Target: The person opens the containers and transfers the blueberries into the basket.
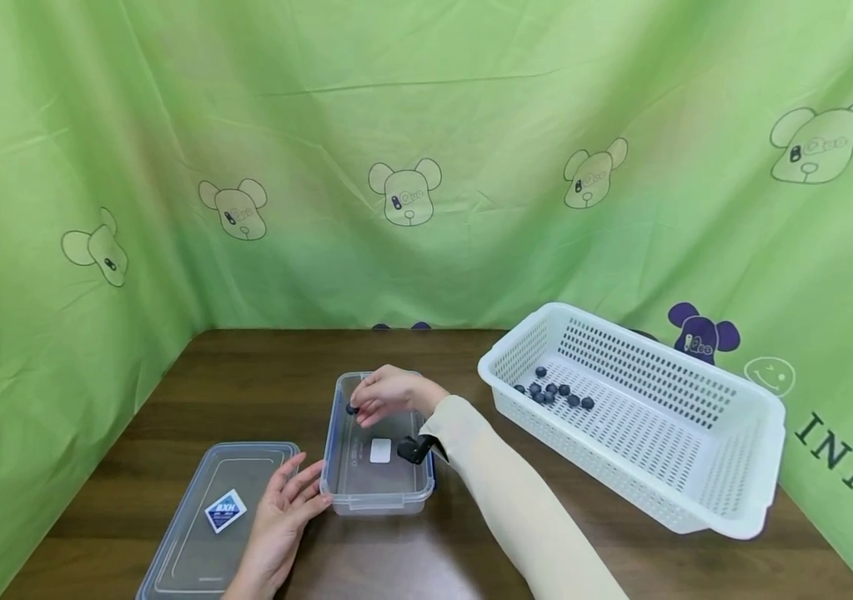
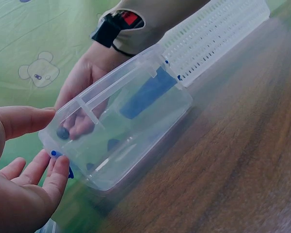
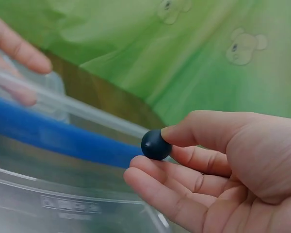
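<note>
My right hand (image 1: 388, 393) pinches a dark blueberry (image 3: 156, 144) between thumb and fingertips, at the far left part of a clear plastic food container (image 1: 377, 502). Through the container's wall, the left wrist view shows that berry and the curled fingers behind it. My left hand (image 1: 285, 512) stays at the near left corner of the container, its relaxed fingers (image 2: 56, 182) touching the wall and its thumb apart from the other fingers. A few dark spots show low in the container there; whether they are berries I cannot tell.
A white perforated basket (image 1: 621, 475) stands at the right, with several blueberries (image 1: 550, 393) gathered at its left end. Left of the container lies a clear lid (image 1: 193, 542) with a blue label, partly under my left forearm. A green curtain (image 1: 471, 267) hangs behind the wooden table (image 1: 261, 367).
</note>
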`<state>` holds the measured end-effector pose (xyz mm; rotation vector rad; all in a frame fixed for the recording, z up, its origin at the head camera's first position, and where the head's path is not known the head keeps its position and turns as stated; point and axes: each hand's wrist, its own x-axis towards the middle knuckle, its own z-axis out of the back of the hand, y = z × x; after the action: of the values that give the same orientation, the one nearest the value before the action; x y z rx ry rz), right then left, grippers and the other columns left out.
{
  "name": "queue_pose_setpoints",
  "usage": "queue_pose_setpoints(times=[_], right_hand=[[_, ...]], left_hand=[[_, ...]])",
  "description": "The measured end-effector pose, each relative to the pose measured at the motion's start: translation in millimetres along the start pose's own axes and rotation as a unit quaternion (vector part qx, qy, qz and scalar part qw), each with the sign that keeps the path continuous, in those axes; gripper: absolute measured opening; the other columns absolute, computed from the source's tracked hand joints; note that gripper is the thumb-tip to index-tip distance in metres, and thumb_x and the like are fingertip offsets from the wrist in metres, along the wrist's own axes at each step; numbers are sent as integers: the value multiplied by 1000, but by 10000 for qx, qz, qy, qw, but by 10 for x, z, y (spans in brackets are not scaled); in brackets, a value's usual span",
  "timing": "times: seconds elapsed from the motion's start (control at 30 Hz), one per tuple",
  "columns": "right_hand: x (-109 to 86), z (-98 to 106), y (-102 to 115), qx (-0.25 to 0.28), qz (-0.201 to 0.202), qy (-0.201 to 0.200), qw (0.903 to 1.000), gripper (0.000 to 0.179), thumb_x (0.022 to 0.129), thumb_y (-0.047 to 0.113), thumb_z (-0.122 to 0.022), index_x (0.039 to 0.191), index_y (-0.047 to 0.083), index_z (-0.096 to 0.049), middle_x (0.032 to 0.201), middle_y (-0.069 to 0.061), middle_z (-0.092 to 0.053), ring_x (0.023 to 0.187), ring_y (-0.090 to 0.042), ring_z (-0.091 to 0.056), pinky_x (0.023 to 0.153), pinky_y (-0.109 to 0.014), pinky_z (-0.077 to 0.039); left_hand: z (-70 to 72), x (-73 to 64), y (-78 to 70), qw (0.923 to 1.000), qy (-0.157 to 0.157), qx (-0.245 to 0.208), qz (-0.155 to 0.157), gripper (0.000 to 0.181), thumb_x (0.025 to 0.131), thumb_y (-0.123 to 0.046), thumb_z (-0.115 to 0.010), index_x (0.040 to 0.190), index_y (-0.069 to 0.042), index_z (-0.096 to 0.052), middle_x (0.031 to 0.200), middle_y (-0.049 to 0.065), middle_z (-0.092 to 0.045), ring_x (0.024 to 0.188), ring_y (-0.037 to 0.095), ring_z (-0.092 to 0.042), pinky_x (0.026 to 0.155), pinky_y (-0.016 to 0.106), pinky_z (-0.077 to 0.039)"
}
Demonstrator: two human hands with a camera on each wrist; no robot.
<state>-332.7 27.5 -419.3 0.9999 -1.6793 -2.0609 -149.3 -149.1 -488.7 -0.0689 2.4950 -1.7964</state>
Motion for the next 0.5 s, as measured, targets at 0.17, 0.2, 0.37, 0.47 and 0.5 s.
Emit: queue_pose_setpoints(times=[0.17, 0.2, 0.37, 0.47, 0.5], right_hand=[[-132, 192, 42, 76, 256, -115, 9996, 21, 96, -4, -53, 112, -16, -59, 80, -14, -66, 71, -19, -67, 85, -43, -57], [-159, 235, 46, 128, 319, -139, 9993, 20, 96, -4, -53, 111, -16, -58, 80, -14, -66, 71, -19, -67, 86, -43, -56], [-311, 477, 58, 258, 541, -268, 9978, 17, 97, -6, -50, 109, -15, -58, 82, -12, -67, 72, -19, -67, 82, -38, -58], [-411, 631, 71, 273, 646, -324, 9970, 16, 97, -6, -49, 108, -14, -58, 84, -12, -68, 75, -20, -68, 83, -39, -57], [-447, 679, 82, 274, 668, -354, 9968, 16, 97, -7, -49, 108, -14, -58, 84, -12, -68, 76, -21, -69, 84, -40, -57]], left_hand=[[0, -10, 4, 10000, -41, 17, 48, 78, 84, 16, -62, 149, 6, -20, 126, 9, -60, 104, 12, -62, 85, 24, -53], [-1, -10, 4, 10000, -48, 13, 50, 78, 84, 16, -62, 149, 6, -20, 126, 9, -60, 104, 12, -62, 85, 24, -53], [-7, -8, -2, 10000, -46, -7, 25, 77, 83, 17, -62, 148, 6, -21, 124, 7, -61, 103, 12, -62, 84, 24, -53], [-9, -5, -5, 10000, -35, -11, 11, 77, 83, 17, -62, 148, 6, -21, 125, 8, -61, 104, 12, -62, 85, 24, -53], [-8, -4, -5, 10000, -32, -11, 5, 77, 83, 17, -62, 148, 6, -21, 126, 9, -60, 104, 12, -62, 85, 24, -53]])
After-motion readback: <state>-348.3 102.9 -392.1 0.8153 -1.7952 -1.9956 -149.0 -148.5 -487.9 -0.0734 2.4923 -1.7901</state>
